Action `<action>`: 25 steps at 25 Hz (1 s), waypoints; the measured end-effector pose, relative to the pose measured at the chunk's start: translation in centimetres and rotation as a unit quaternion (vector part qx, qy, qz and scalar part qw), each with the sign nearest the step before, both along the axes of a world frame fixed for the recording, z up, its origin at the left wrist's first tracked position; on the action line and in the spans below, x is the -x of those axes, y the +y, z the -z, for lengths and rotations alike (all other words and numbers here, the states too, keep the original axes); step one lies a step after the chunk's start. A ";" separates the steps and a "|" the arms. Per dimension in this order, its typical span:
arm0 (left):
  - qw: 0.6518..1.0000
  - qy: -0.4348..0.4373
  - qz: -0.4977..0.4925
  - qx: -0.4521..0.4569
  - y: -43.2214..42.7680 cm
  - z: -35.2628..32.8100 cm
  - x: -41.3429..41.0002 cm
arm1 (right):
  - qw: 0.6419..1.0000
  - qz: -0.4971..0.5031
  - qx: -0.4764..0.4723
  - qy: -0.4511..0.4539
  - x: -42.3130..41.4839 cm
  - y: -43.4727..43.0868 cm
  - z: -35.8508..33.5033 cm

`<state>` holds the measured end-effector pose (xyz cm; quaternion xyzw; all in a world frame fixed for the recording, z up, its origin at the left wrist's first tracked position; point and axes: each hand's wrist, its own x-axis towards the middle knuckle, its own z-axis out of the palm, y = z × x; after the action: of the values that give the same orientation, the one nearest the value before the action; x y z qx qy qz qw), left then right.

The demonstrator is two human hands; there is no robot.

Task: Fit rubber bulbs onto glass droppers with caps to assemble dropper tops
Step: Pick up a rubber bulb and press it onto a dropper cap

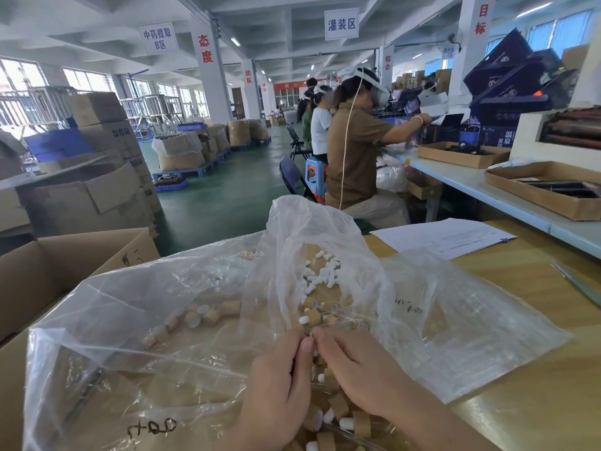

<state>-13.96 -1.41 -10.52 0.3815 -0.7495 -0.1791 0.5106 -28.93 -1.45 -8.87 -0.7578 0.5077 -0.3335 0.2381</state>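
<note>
My left hand (276,382) and my right hand (354,369) meet fingertip to fingertip over the table, pinching a small dropper part (310,333) between them; most of it is hidden by my fingers. A heap of white rubber bulbs (320,275) lies inside an open clear plastic bag (312,229). Tan bamboo-look caps (317,312) lie just beyond my fingertips. More caps (203,315) sit under the plastic on the left. Assembled tops with white bulbs (338,418) lie below my wrists.
An open cardboard box (65,255) stands at the left edge. Paper sheets (442,237) lie on the wooden table (536,402) at the right, with a thin rod (575,281) further right. People sit working at a long bench (487,190) behind.
</note>
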 end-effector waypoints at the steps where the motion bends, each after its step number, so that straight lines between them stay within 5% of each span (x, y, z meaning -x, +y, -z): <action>1: 1.000 -0.008 -0.003 0.015 0.1 0.0 0.1 | 1.000 0.001 -0.002 -0.008 0.0 -0.1 0.0; 25: 0.992 -0.067 0.027 0.106 0.1 -0.5 0.6 | 0.997 -0.026 -0.059 -0.030 0.2 0.0 -0.8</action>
<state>-14.59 -1.35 -9.98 0.3155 -0.8072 -0.0861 0.4915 -29.15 -1.50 -8.03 -0.7448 0.4994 -0.3191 0.3065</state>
